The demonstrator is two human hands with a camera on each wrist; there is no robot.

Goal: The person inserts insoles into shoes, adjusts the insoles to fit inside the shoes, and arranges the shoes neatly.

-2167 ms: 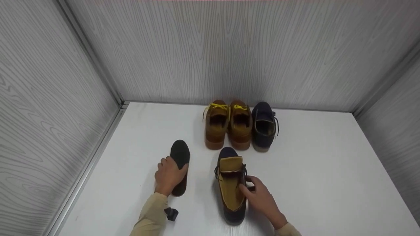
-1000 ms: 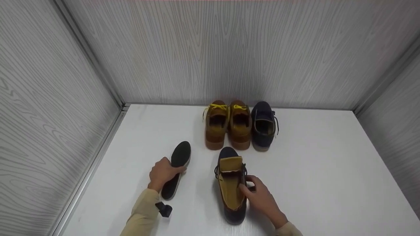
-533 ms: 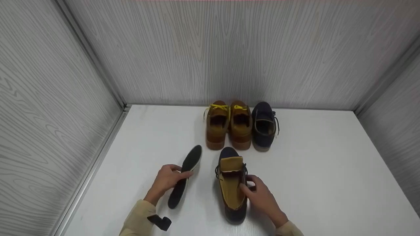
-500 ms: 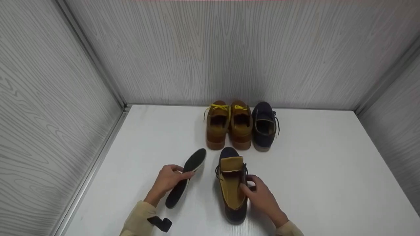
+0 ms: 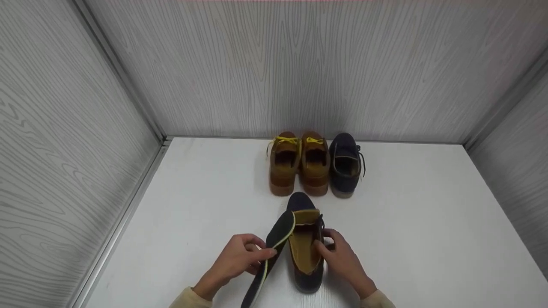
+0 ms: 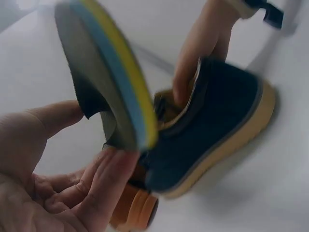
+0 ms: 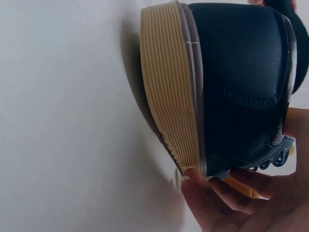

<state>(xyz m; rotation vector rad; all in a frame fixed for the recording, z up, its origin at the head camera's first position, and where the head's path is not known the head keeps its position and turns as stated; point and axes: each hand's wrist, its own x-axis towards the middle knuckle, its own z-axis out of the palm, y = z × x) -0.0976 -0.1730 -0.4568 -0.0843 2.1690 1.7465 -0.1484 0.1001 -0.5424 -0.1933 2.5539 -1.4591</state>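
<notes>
My left hand point(image 5: 242, 259) pinches a dark insole point(image 5: 280, 231) between thumb and fingers. In the left wrist view the insole point(image 6: 99, 63) shows a yellow and blue layered edge and bends near the fingertips. It is tilted above the left side of a navy shoe point(image 5: 308, 280), partly covering that side in the head view. My right hand point(image 5: 344, 261) grips the shoe's right side, thumb inside the opening and fingers outside. The shoe stands upright, toe away from me, its tan tongue folded back. In the right wrist view, fingertips touch the shoe point(image 7: 236, 63) by its ribbed pale sole.
Behind, near the back wall point(image 5: 257, 68), stand a brown shoe with yellow laces point(image 5: 282, 167), a second brown shoe point(image 5: 314, 169) and another navy shoe point(image 5: 344, 167). All rest on a white tabletop point(image 5: 415, 214) with panels on both sides.
My left hand lifted the insole off the table and carried it right, up to the shoe, its front end now over the shoe's left edge. My right hand has stayed on the shoe.
</notes>
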